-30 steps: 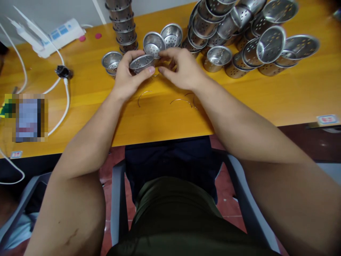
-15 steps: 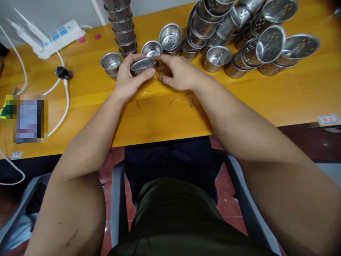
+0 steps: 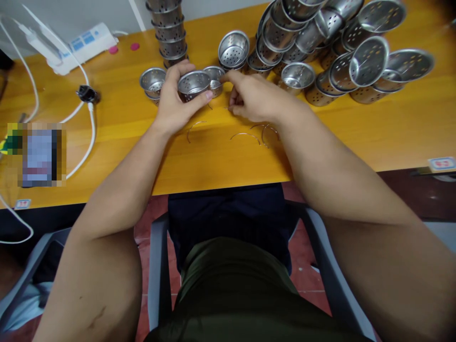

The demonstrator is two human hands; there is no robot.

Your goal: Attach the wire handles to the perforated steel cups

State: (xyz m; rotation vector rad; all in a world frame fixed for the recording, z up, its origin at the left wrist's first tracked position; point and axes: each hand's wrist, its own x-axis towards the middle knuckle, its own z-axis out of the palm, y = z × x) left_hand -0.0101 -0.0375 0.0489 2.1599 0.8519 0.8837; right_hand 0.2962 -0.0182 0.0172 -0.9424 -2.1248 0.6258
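Observation:
My left hand [image 3: 176, 97] is closed around a perforated metal cup [image 3: 194, 84], thumb at the front and fingers behind, with the cup's mouth facing up toward me. To its right, my right hand [image 3: 251, 95] has its index finger stretched toward the rim of another small perforated cup [image 3: 215, 86]. The other fingers curl in close to the thumb, low over the table; a thin wire end shows near the thumb tip, but whether it is held is unclear. Thin curved wires [image 3: 245, 134] lie on the table in front of both hands.
A tall stack of perforated cups [image 3: 170, 33] stands behind my left hand, with another cup [image 3: 152, 81] beside it. Many nested cups [image 3: 281, 35] lean at the back right. A power strip [image 3: 83, 45], white cables and a blurred phone-like object [image 3: 39, 156] occupy the left side.
The cup in my left hand has tipped so more of its inside shows. My right hand has drawn away from it to the right, its fingers curling in. The view has shifted slightly.

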